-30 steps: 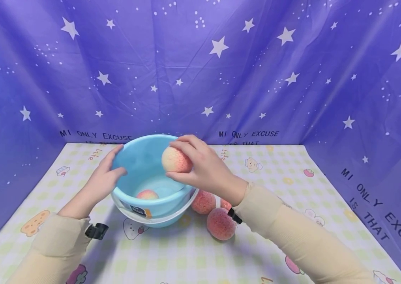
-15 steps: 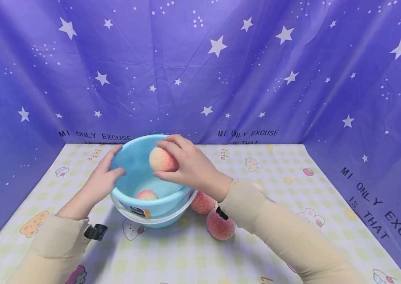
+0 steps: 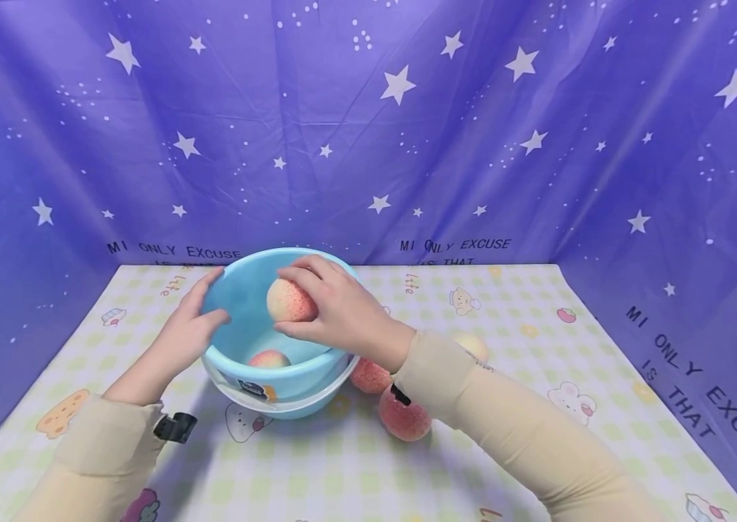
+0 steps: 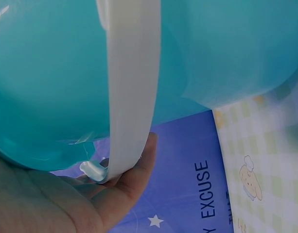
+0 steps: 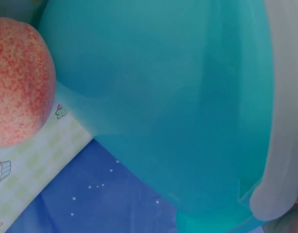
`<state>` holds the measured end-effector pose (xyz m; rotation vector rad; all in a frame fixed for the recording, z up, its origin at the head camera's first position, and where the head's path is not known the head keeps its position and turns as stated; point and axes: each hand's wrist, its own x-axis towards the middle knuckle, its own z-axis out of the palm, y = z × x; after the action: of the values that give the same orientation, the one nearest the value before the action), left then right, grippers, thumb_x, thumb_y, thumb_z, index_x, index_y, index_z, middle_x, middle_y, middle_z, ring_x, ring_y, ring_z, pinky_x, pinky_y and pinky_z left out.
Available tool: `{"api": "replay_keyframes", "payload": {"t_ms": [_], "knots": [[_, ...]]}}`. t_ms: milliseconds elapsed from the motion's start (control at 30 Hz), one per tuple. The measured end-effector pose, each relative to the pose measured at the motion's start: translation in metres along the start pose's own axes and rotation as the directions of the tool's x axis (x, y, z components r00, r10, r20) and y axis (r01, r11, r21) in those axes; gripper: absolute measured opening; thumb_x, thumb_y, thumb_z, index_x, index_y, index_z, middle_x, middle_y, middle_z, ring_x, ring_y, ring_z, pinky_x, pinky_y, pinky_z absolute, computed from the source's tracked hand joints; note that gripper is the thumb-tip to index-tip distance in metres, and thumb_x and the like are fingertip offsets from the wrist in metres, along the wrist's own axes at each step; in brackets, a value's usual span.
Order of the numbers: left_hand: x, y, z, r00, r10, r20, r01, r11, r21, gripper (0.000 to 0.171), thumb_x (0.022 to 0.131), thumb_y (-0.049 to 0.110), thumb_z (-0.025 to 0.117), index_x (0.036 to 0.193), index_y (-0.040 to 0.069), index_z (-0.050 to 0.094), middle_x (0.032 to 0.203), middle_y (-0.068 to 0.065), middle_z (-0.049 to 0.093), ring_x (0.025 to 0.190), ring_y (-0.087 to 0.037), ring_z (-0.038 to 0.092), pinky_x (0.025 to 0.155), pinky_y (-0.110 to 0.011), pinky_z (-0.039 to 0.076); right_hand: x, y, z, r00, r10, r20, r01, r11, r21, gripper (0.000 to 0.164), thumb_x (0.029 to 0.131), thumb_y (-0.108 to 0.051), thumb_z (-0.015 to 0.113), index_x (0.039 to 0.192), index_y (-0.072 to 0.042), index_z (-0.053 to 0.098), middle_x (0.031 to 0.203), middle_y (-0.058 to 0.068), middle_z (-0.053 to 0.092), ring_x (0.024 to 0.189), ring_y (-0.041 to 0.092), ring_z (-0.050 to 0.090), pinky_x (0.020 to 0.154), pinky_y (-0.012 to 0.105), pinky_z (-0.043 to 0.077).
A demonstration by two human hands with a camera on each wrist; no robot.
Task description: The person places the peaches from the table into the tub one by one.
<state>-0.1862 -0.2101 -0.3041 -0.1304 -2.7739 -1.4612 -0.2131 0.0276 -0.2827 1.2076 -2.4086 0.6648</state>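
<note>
A light blue bucket (image 3: 316, 380) with a white handle (image 4: 134, 87) stands on the table. My left hand (image 3: 187, 330) holds its left rim, thumb over the inside and fingers along the outside. In my right hand (image 3: 350, 313) is a pale, red-speckled peach (image 3: 290, 301), held between thumb and fingers over the bucket's mouth. Another peach (image 3: 269, 359) lies inside the bucket at the near side. In the left wrist view, fingers (image 4: 134, 182) show beside the handle's end. The held peach is out of sight in the right wrist view.
Right of the bucket lie a red peach (image 3: 371, 375) and a darker one (image 3: 404, 417), partly behind the right sleeve. A pale round fruit (image 3: 473, 346) peeks out past that sleeve. A starry purple curtain (image 3: 381, 145) backs the checked tablecloth (image 3: 316, 471).
My right hand has moved left and slightly down with the peach, further over the bucket. The pale fruit beyond the sleeve has come into view. My left hand stays at the rim.
</note>
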Motion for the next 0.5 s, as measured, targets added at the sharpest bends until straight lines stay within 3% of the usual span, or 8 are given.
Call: {"api": "replay_keyframes", "payload": {"t_ms": [500], "knots": [[0.0004, -0.0012, -0.0006, 1.0, 0.01, 0.007, -0.01, 1.0, -0.013, 0.082, 0.089, 0.004, 0.048, 0.159, 0.002, 0.004, 0.162, -0.03, 0.009, 0.146, -0.054, 0.017, 0.116, -0.068, 0.02, 0.0077, -0.0056, 0.0023, 0.999, 0.03, 0.02, -0.03, 0.999, -0.009, 0.064, 0.081, -0.039, 0.08, 0.135, -0.011, 0.06, 0.132, 0.005, 0.058, 0.123, 0.023, 0.056, 0.108, 0.037, 0.046]]}}
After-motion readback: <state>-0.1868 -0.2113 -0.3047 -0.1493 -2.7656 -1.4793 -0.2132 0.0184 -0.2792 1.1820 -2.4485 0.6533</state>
